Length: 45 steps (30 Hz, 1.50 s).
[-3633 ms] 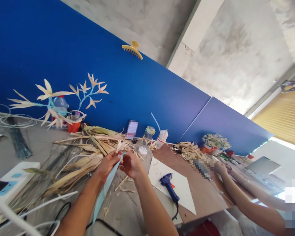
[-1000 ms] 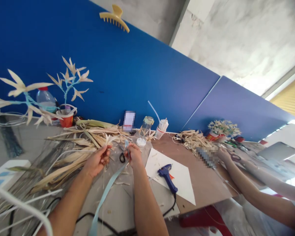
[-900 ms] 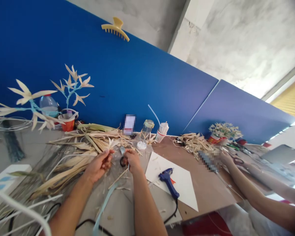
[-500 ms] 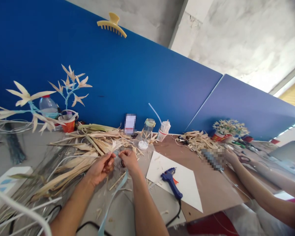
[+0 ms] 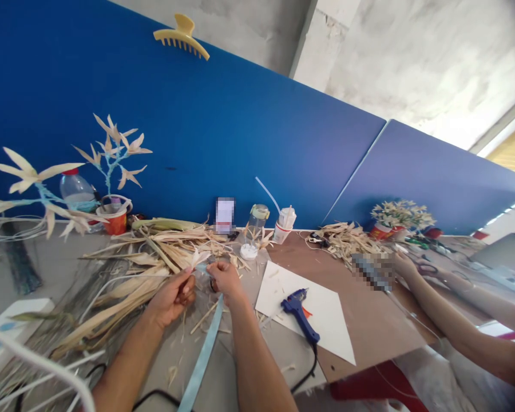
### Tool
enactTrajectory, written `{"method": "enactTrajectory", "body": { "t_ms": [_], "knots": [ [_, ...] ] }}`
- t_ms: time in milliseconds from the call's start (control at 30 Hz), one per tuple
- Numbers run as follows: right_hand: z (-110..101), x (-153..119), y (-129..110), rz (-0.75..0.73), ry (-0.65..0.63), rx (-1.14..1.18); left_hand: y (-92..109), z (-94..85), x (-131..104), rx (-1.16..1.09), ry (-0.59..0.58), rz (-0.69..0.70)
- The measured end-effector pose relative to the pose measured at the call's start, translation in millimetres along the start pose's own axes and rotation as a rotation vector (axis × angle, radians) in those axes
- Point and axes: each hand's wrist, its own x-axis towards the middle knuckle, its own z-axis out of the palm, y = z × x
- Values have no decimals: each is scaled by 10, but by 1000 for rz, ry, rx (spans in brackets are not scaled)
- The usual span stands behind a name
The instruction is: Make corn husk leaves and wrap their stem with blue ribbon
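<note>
In the middle of the table, my left hand (image 5: 174, 298) pinches the base of a small pale husk flower (image 5: 198, 259). Close on its right, my right hand (image 5: 225, 280) has its fingers closed on a light blue ribbon (image 5: 206, 349). A short piece of the ribbon spans the gap between the hands at the flower's base, and its long end hangs down past my right wrist toward the table's front edge. Dried corn husks (image 5: 124, 292) lie behind and left of my left hand.
A blue glue gun (image 5: 300, 315) rests on white card (image 5: 335, 332). Behind stand a phone (image 5: 225, 216), a bottle (image 5: 258, 217) and a cup (image 5: 282, 232). Husk-flower branches (image 5: 111, 160) are at left. Another person's arms (image 5: 455, 320) reach in from the right.
My hands have moved slightly apart, with more blue ribbon showing between them. The hanging ribbon now lies flatter and wider to view. The camera view has shifted a little.
</note>
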Motion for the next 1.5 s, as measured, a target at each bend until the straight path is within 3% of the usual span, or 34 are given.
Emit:
{"method": "enactTrajectory", "body": {
  "t_ms": [267, 533, 867, 1067, 1167, 1233, 1300, 1400, 1500],
  "knots": [
    [20, -70, -77, 127, -78, 157, -28, 19, 3, 9, -24, 33],
    [26, -100, -126, 128, -110, 190, -49, 46, 32, 19, 105, 83],
    [37, -90, -85, 129, -110, 129, -47, 28, 54, -25, 121, 126],
    [36, -39, -5, 51, -68, -31, -62, 12, 62, -17, 173, 136],
    [43, -36, -20, -115, 82, -217, -67, -20, 75, 3, 199, 143],
    [57, -64, -93, -257, 225, -288, -68, -42, 88, 15, 195, 144],
    [64, -126, -233, -348, 276, -320, -69, -61, 105, 15, 185, 136],
    [-22, -302, -560, -388, 140, -372, -71, -77, 129, 14, 179, 122],
    [-353, -576, -901, -449, 0, -462, -78, -83, 144, 8, 178, 126]
  ]
}}
